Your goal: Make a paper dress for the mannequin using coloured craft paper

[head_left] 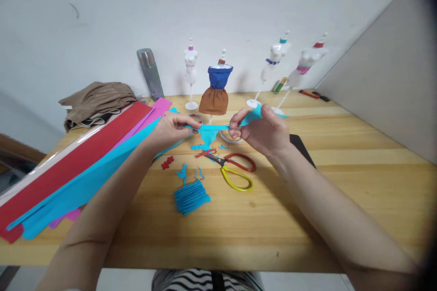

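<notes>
Now left hand (pixel 170 130), right hand (pixel 263 134) pinching blue strip (pixel 209 132), flask (pixel 150 73) behind.

The right hand (pixel 261 134) hides most of the tape roll (pixel 224 137).

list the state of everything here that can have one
cyan paper strip: pinched between left hand and right hand, stretched
red-and-yellow-handled metal scissors: lying flat, unheld
pleated cyan paper bundle: folded, on wooden table
white mannequin in blue-and-brown dress: dressed, upright
grey steel flask: capped, standing
</notes>
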### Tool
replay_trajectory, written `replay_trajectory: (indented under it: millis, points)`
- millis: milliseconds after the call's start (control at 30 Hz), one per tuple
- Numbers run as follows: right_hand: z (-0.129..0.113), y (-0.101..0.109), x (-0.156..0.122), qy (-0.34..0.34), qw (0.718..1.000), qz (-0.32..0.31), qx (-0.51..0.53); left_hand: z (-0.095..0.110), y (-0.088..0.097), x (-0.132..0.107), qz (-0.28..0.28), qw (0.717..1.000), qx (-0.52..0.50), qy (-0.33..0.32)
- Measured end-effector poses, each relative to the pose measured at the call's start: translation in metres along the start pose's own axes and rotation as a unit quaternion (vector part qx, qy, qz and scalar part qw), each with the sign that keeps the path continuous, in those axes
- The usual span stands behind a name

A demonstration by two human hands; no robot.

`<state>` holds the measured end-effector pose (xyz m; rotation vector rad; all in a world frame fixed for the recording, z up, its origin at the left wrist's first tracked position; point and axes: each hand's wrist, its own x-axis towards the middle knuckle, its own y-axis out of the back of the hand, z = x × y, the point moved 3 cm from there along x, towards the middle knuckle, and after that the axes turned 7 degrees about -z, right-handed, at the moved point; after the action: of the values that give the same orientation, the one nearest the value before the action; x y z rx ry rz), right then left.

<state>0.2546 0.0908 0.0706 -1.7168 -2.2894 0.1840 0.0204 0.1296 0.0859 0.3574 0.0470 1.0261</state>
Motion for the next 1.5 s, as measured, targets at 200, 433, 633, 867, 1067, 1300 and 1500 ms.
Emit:
replay_trajectory:
  millis: [200, 433, 633, 867, 1067, 1300, 1500]
  points:
    - [-0.004, 0.010, 0.000, 0.005, 0.997, -0.066, -0.034, -0.002, 0.005, -0.001, -0.010, 1.000, 0.008, -0.009]
    - [-0.005, 0.021, 0.003, 0.023, 0.996, -0.049, -0.074, -0.008, 0.008, 0.002, 0.014, 0.999, -0.006, 0.045]
    - [-0.001, 0.041, 0.006, 0.003, 0.986, -0.040, -0.161, -0.003, 0.017, -0.001, 0.043, 0.996, 0.050, 0.059]
    - [0.016, 0.016, 0.006, -0.039, 0.894, -0.060, -0.443, -0.006, 0.000, 0.000, 0.010, 0.996, 0.092, -0.002]
    - [0.025, -0.008, 0.003, -0.035, 0.980, -0.102, -0.170, -0.002, -0.011, 0.000, 0.013, 0.990, 0.133, -0.040]
    - [0.022, -0.006, 0.003, -0.048, 0.990, -0.011, -0.132, 0.003, -0.014, -0.001, 0.036, 0.982, 0.165, -0.087]
    - [0.019, -0.017, 0.011, -0.014, 0.986, 0.034, -0.164, 0.008, -0.022, 0.001, 0.004, 0.996, 0.050, -0.072]
